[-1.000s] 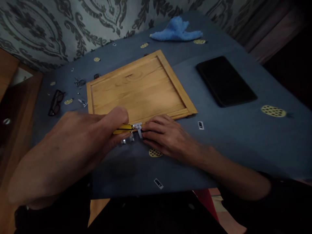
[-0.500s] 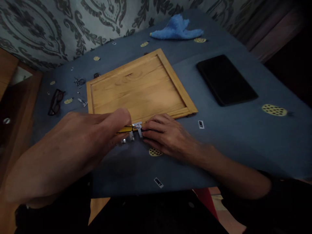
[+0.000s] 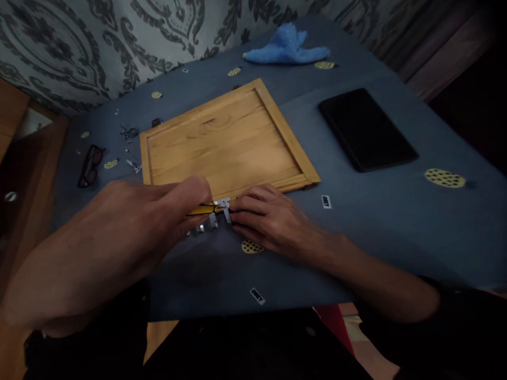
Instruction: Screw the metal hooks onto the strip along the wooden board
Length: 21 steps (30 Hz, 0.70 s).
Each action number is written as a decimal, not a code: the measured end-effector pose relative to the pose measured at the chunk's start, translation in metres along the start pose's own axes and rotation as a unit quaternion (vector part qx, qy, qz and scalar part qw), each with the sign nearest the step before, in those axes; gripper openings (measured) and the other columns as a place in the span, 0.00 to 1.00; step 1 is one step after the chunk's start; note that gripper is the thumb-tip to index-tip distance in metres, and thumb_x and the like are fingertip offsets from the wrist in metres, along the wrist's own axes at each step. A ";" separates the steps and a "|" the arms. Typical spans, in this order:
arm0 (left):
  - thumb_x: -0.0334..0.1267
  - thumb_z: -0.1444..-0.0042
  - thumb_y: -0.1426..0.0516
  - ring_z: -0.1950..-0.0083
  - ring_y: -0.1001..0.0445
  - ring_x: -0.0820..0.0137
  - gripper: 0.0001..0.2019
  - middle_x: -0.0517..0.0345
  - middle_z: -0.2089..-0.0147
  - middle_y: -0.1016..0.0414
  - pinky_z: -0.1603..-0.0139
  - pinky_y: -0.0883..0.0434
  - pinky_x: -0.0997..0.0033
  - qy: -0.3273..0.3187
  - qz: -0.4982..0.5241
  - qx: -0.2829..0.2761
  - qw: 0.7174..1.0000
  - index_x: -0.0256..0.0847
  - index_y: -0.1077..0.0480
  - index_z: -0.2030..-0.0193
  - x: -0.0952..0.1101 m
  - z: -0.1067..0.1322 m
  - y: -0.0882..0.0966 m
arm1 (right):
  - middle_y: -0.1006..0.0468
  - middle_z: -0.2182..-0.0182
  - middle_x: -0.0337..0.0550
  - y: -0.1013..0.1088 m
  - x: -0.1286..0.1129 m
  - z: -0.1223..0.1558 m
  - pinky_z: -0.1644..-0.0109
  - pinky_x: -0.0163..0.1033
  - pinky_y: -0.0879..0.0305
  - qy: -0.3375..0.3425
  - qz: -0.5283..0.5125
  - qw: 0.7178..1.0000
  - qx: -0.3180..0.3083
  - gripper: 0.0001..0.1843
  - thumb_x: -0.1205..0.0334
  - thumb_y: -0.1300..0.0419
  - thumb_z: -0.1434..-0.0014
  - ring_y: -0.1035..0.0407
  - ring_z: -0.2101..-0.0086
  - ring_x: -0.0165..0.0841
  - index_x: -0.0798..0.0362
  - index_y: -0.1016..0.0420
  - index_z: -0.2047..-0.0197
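Note:
A wooden panel (image 3: 222,142) with a raised frame lies flat on the blue cloth. At its near edge my left hand (image 3: 130,227) is closed round a yellow-handled tool (image 3: 203,209) that points right, toward a small metal hinge (image 3: 222,205). My right hand (image 3: 269,219) rests on the cloth just right of that hinge, fingers pressed together against it. Further small metal pieces (image 3: 206,226) lie under the tool. Most of the tool is hidden by my left hand.
A black tablet (image 3: 366,129) lies at the right. A blue rag (image 3: 287,48) sits at the far edge. Dark glasses (image 3: 89,166) and loose metal bits (image 3: 130,134) are at the left. Small white tags (image 3: 326,201) lie on the cloth.
My left hand has slid slightly over the yellow tool, hiding more of it. The right hand and the panel have stayed put.

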<state>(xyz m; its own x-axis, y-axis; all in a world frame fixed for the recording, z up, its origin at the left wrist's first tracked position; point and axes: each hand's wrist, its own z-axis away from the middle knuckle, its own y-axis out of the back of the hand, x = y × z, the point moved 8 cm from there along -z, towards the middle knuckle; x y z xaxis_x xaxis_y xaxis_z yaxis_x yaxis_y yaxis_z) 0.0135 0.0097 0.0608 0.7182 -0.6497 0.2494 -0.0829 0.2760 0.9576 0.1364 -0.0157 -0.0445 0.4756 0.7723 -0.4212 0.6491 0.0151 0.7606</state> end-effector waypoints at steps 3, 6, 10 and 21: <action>0.50 0.29 0.57 0.76 0.27 0.73 0.17 0.60 0.67 0.21 0.78 0.41 0.74 -0.009 -0.023 -0.035 0.999 0.44 0.32 0.52 0.005 -0.002 -0.004 | 0.18 0.58 0.48 0.000 0.000 0.000 0.51 0.48 0.32 -0.002 0.002 1.000 -0.001 0.11 0.63 0.44 0.30 0.30 0.56 0.40 0.56 0.20 0.57; 0.48 0.30 0.57 0.74 0.26 0.70 0.16 0.59 0.67 0.21 0.77 0.41 0.71 0.031 -0.045 -0.043 0.998 0.46 0.32 0.55 0.002 -0.004 -0.003 | 0.18 0.57 0.48 0.001 0.001 0.000 0.50 0.49 0.32 -0.003 -0.003 1.000 -0.004 0.11 0.63 0.44 0.30 0.30 0.55 0.40 0.55 0.20 0.56; 0.48 0.31 0.56 0.77 0.30 0.70 0.15 0.59 0.69 0.23 0.79 0.45 0.69 0.042 -0.072 -0.024 0.996 0.47 0.32 0.53 0.000 -0.004 -0.003 | 0.18 0.57 0.49 0.000 0.001 0.000 0.50 0.50 0.31 -0.005 -0.003 1.000 -0.008 0.12 0.62 0.45 0.30 0.30 0.54 0.41 0.55 0.20 0.56; 0.52 0.30 0.57 0.84 0.37 0.71 0.16 0.67 0.83 0.34 0.80 0.51 0.68 0.019 -0.088 0.022 0.996 0.46 0.35 0.58 0.010 -0.006 -0.003 | 0.17 0.56 0.47 0.002 0.000 0.000 0.50 0.47 0.32 -0.005 0.000 1.000 0.002 0.11 0.62 0.44 0.30 0.29 0.56 0.40 0.54 0.20 0.57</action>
<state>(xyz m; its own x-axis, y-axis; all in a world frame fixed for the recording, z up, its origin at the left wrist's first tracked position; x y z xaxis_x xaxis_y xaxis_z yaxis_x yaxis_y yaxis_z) 0.0257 0.0067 0.0598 0.7497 -0.6578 0.0722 0.0173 0.1284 0.9916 0.1372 -0.0153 -0.0431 0.4808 0.7660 -0.4266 0.6517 0.0133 0.7583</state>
